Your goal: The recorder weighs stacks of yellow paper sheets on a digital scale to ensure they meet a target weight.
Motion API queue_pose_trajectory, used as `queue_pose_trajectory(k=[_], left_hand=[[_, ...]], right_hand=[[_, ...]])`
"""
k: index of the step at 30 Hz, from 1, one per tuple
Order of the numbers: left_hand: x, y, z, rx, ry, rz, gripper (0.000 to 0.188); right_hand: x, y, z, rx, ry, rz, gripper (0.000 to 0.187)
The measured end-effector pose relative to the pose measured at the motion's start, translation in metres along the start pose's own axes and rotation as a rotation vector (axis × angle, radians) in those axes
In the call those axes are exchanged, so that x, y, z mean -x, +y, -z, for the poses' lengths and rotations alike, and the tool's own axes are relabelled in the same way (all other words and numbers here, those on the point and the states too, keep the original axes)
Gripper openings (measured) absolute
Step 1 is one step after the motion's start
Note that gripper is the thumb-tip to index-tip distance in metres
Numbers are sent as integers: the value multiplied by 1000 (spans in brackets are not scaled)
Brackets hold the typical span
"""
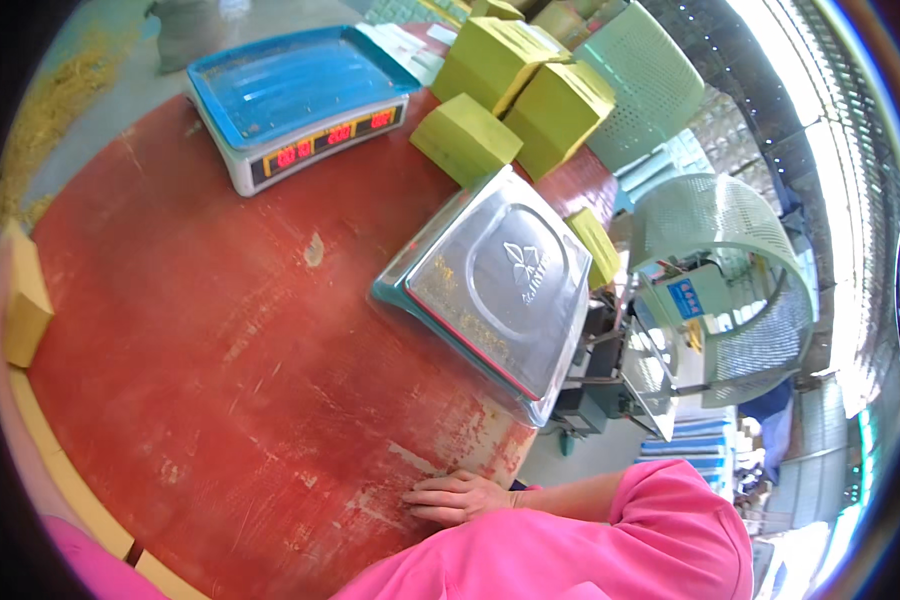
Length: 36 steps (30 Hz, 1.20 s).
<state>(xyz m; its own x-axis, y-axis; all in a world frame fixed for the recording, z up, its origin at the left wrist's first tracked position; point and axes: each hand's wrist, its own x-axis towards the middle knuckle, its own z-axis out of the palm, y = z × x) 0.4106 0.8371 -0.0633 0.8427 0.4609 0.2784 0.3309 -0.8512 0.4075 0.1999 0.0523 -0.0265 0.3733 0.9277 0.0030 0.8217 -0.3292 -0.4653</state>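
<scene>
My right hand (pixel 460 497) rests on the near right edge of the red round table (pixel 240 330), fingers stretched out flat, holding nothing. Its arm comes in from the lower right in a pink sleeve. Beyond it lies a scale with a silver metal pan (pixel 515 290), with yellowish crumbs on the pan and clear plastic along its side. Of my left side, a bit of pink sleeve (pixel 90 560) shows at the lower left, and the hand itself cannot be made out. Close to that rim stands a yellow block (pixel 27 300).
A second scale with a blue tray (pixel 300 85) and lit red display stands at the far left. Several yellow-green paper stacks (pixel 500 65) are piled at the back. Two pale green perforated chairs (pixel 710 220) stand to the right. Yellow straw-like bits (pixel 70 90) lie at the upper left.
</scene>
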Motion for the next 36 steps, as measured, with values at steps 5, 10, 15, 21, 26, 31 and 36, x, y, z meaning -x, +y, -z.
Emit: queue_pose_trajectory(k=[5,10,15,21,26,31,36], left_hand=[[70,28,24,-167,-56,96,69],[176,175,21,-493,-49,48,70],[282,305,28,-438,-117,68,68],[435,442,32,-374,-182,52,64],[550,543,47,-322,-175,47,61],[606,613,38,-256,-195,121,60],[643,620,28,-238,156,317,55]], right_hand=[[17,-12,-7,-30,-14,-33,45],[17,-12,-10,-64,79,2,40],[21,-2,-9,-192,233,46,35],[55,11,-15,-795,511,66,32],[132,41,-39,-1752,-688,-347,30],[152,64,-46,-2184,-742,-509,44],[154,60,-41,-2134,-702,-427,41]])
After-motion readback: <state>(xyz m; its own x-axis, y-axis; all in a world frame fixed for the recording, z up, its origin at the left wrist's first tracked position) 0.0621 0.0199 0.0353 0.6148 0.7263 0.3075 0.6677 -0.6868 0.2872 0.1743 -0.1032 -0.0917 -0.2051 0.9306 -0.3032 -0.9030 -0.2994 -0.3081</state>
